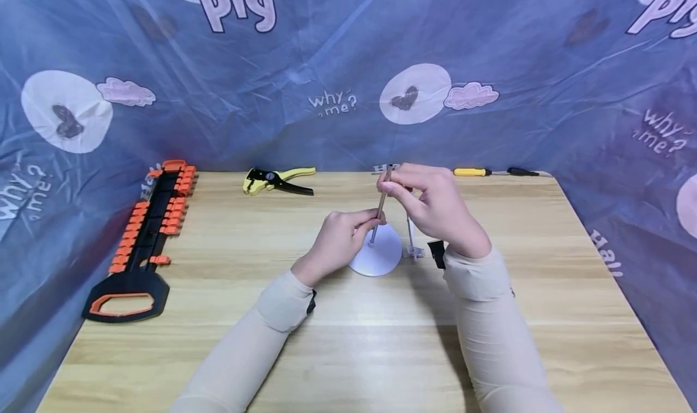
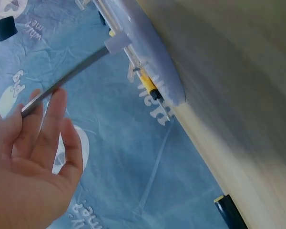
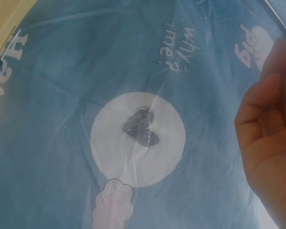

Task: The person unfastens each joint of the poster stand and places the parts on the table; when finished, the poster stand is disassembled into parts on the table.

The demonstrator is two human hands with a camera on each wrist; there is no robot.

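A white round base (image 1: 381,256) lies on the table in front of me, with a thin metal rod (image 1: 381,204) standing on it at a slight tilt. My left hand (image 1: 334,239) pinches the rod partway up between thumb and fingers. Higher up, the fingertips of my right hand (image 1: 432,198) pinch the rod near its top end. In the left wrist view, a pale collar (image 2: 118,43) surrounds the rod's foot at the base. Just right of the base is a clear plastic piece (image 1: 415,252) with a thin upright stem (image 1: 411,228), partly hidden by my right hand.
A yellow-and-black wire stripper (image 1: 278,181) lies at the back. On the left is a black rack with orange clips (image 1: 147,231). A yellow-handled screwdriver (image 1: 471,172) and a black-handled one (image 1: 523,172) lie along the back right edge, before a blue printed cloth (image 1: 327,50).
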